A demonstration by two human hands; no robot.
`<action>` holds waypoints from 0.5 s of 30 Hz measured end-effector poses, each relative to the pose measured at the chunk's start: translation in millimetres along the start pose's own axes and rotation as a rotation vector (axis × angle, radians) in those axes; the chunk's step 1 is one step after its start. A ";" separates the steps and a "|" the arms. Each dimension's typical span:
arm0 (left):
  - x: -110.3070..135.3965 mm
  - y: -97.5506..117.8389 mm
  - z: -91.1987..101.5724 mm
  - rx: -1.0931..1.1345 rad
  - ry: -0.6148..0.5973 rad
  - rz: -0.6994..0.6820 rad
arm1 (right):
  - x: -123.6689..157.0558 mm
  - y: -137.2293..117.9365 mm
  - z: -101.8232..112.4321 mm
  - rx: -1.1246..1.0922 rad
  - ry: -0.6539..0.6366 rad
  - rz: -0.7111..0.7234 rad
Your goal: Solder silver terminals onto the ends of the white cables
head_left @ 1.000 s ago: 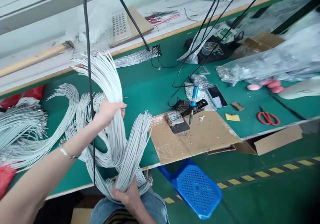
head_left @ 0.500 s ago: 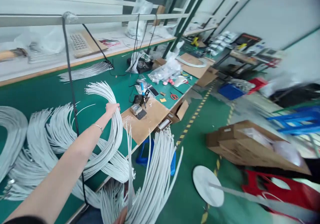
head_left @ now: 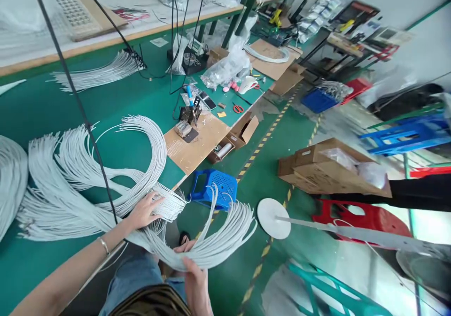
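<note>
A thick bundle of grey-white cables [head_left: 214, 241] curves off the green bench [head_left: 42, 109] and fans out over the floor. My right hand [head_left: 193, 273] grips this bundle from below, near my lap. My left hand [head_left: 143, 210] lies with fingers spread on the same cables at the bench's front edge, pressing them down. More cable bundles [head_left: 70, 175] loop across the bench to the left of that hand. A black cord [head_left: 75, 100] hangs down in front of them.
A cardboard sheet [head_left: 197, 142] with a blue-handled tool [head_left: 190, 101] lies on the bench. A blue stool [head_left: 214, 189] stands by the bench. Cardboard boxes [head_left: 327, 170], a red stool [head_left: 359, 217] and a white round fan base [head_left: 273, 217] occupy the floor to the right.
My left hand has come down from the raised cable loop to the bench edge. The bundle in my right hand has dropped from upright to nearly level. The view swung right.
</note>
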State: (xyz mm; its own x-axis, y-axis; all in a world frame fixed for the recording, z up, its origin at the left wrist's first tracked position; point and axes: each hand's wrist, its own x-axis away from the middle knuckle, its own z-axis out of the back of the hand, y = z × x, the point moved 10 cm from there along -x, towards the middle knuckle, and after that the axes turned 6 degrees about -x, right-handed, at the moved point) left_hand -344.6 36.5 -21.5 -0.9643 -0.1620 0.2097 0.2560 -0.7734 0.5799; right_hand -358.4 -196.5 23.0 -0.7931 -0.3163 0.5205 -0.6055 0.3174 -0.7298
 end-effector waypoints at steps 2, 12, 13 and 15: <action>14.6 -10.6 -10.1 -0.064 -0.005 -0.036 | -9.8 -10.9 16.5 -0.040 0.026 -0.013; 15.8 -25.7 -18.8 -0.219 0.015 -0.047 | 11.5 -123.4 212.4 -0.149 0.363 0.157; 16.3 -24.4 -17.3 -0.225 0.018 -0.040 | 18.4 -129.8 228.0 -0.157 0.392 0.168; 16.7 -20.6 -12.4 -0.234 0.031 -0.022 | 33.8 -143.1 253.5 -0.171 0.437 0.190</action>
State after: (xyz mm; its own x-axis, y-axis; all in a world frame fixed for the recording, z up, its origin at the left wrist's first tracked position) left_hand -366.8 42.1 -39.7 -0.9720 -0.1590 0.1729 0.2153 -0.8973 0.3853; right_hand -281.9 -479.2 32.7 -0.8213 0.1533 0.5495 -0.4211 0.4868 -0.7653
